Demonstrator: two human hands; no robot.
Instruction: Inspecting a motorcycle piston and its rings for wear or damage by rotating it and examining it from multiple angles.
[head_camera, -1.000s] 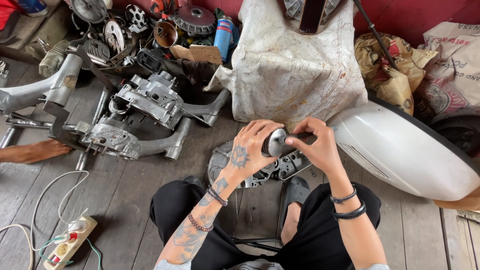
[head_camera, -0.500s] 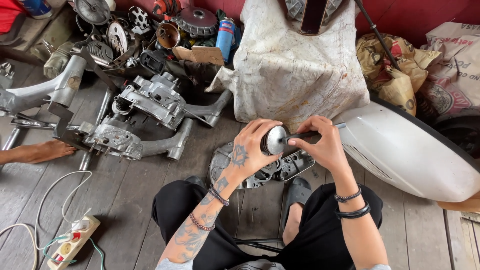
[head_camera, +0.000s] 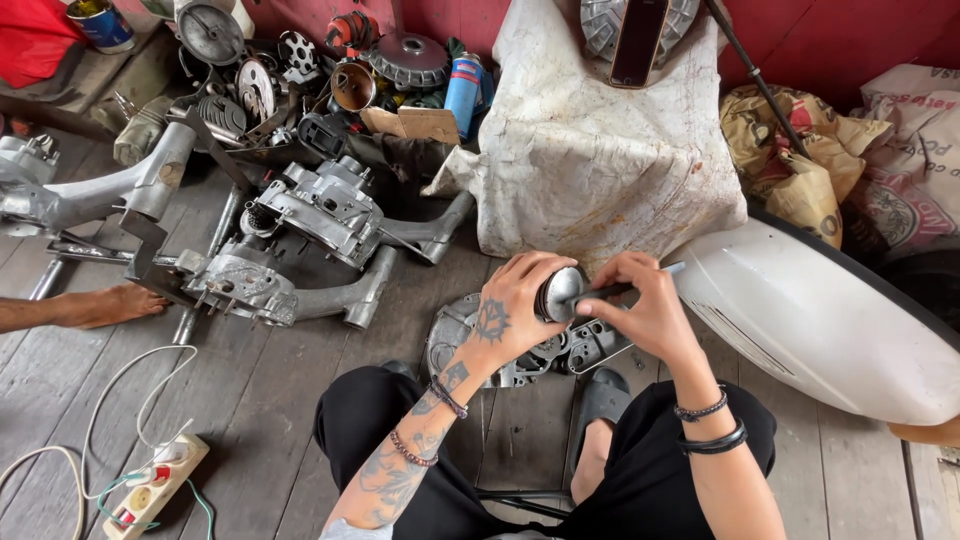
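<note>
Your left hand is wrapped around a small round metal part, fingers curled over its dark ribbed side so its shiny domed face points toward your right hand. Your right hand is closed narrow around a thin dark tool, whose tip touches the domed face of the round metal part. A pale end of the tool pokes out past your knuckles toward the white scooter body panel.

Take the round metal part as your landmark. Directly below it, on the wooden floor between your knees, lies an open grey engine case half. Up and to its left sit two more engine casings with long arms, one behind the other. Beyond it stands a block draped in a stained white cloth, just beside a blue can amid a pile of metal parts. Far to its left, another person's bare foot rests on the floor. Well down and to the left lies a power strip with white cables.
</note>
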